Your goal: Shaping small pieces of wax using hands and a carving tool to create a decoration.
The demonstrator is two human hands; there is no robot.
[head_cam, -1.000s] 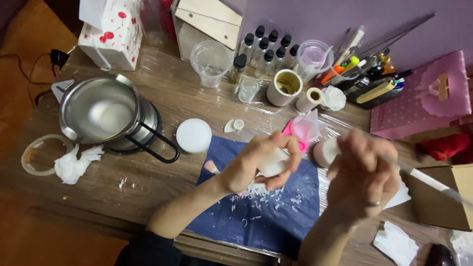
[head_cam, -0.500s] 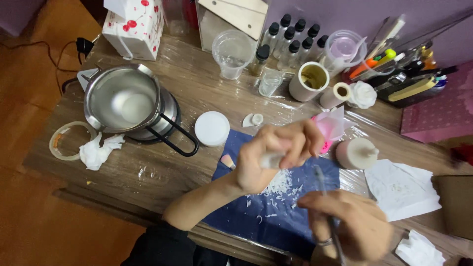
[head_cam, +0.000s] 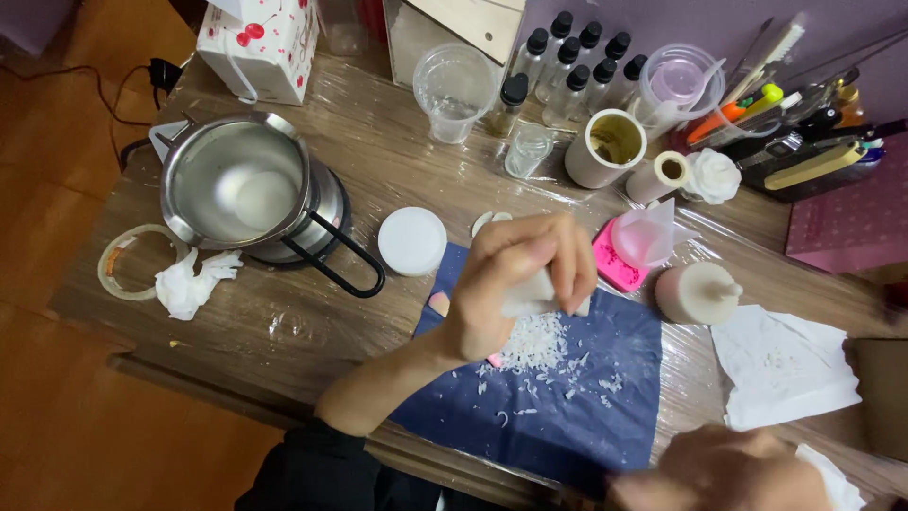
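Right hand (head_cam: 728, 468) blurring at bottom edge, grip unreadable. Left hand (head_cam: 515, 279) pinching white wax piece (head_cam: 530, 293) over dark blue cloth (head_cam: 586, 416), white shavings (head_cam: 534, 345) lying beneath. Farther: white round lid (head_cam: 412, 240), steel melting pot (head_cam: 241, 189), dropper bottles (head_cam: 577, 57) standing at back.

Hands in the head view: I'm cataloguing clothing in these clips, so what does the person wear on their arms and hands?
Both hands are bare, no gloves. The left hand has a bare forearm with a dark sleeve pushed up near the elbow. The right hand is blurred at the frame's bottom edge; any ring or sleeve there cannot be made out.
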